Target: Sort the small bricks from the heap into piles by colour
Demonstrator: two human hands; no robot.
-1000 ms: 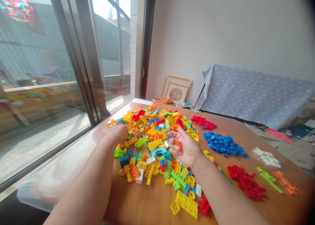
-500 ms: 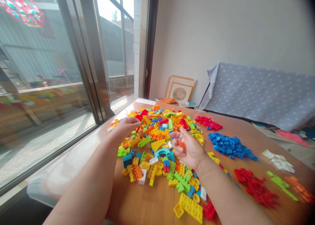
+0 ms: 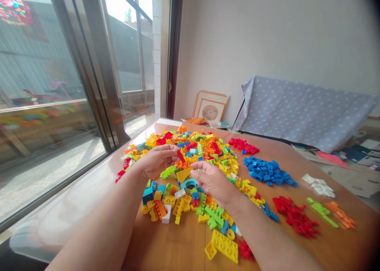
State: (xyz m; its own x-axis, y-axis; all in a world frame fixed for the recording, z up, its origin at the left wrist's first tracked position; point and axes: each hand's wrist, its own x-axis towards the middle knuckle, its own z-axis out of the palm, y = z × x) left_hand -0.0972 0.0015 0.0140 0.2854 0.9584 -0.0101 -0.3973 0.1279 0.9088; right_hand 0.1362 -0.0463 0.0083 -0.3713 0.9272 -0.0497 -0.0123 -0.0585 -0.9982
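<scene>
Over the mixed heap of toy building bricks point(image 3: 178, 198), my left hand point(image 3: 158, 159) pinches a small red brick point(image 3: 181, 156) between thumb and fingertips. Just to its right is my right hand point(image 3: 212, 180), its fingers curled and the thumb close to them; whatever they may hold is hidden. Beneath the gap between the hands lie a yellow sloped brick point(image 3: 183, 175) and a turquoise arch brick point(image 3: 189, 183). A blue-and-red pair of bricks point(image 3: 195, 199) sits nearer to me.
Sorted piles lie to the right: blue bricks point(image 3: 268, 171), red bricks point(image 3: 295, 217), white bricks point(image 3: 320, 185), green bricks point(image 3: 322, 211) and orange bricks point(image 3: 340, 214). Another red pile point(image 3: 244, 146) is farther back. A large yellow brick point(image 3: 225, 245) lies near the front. Window glass borders the left.
My left hand has moved right from the heap's far left and now shows a red brick. My right hand has moved left towards it; the orange brick seen in its fingers is now out of sight.
</scene>
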